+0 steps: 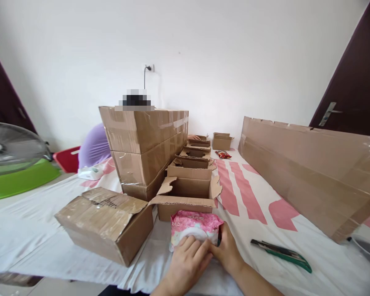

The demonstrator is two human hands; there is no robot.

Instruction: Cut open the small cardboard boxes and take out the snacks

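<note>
A pink floral pack of wet wipes with a white lid is on the cloth-covered table, directly in front of me. Bent fingers of my left hand press on the lid from the near side. My right hand grips the pack's right end, its thumb close to the left fingers. Just beyond the pack stands an open cardboard box with its flaps up. On the right lies a utility knife with a green handle.
More open boxes line up behind the first. Stacked cartons stand left, partly hiding a person in purple. A closed box sits near left, a long cardboard panel right, and a red packet farther back.
</note>
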